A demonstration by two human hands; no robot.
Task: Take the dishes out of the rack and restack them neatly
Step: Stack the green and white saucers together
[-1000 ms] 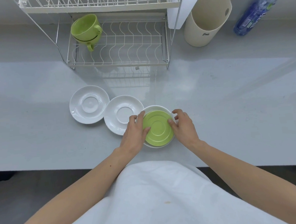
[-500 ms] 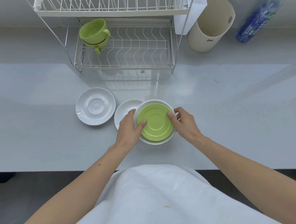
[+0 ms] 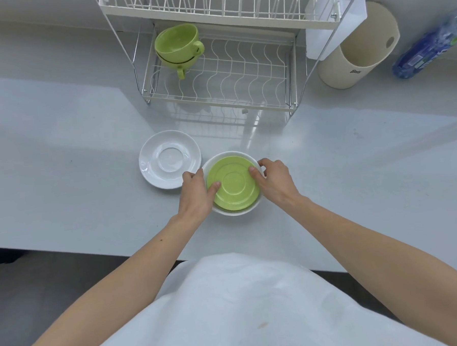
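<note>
A green saucer [image 3: 234, 184] lies on top of a white saucer [image 3: 237, 212], and both hands hold this stack by its sides. My left hand [image 3: 195, 194] grips the left rim with the thumb on the green saucer. My right hand [image 3: 274, 182] grips the right rim. The stack now covers the second white saucer that lay beside it. Another white saucer [image 3: 169, 158] rests alone on the counter just to the left. Two green cups [image 3: 178, 47], one nested in the other, sit at the left of the lower shelf of the white wire rack [image 3: 217, 75].
A cream cutlery holder [image 3: 358, 47] stands to the right of the rack, and a blue plastic bottle [image 3: 429, 43] lies farther right. The rack's upper shelf [image 3: 213, 7] holds no dishes. The grey counter's front edge [image 3: 94, 252] runs close to my body.
Both hands carried the green-on-white saucer stack to the left, over the middle white saucer, which is now hidden under it. The camera view also shifted.
</note>
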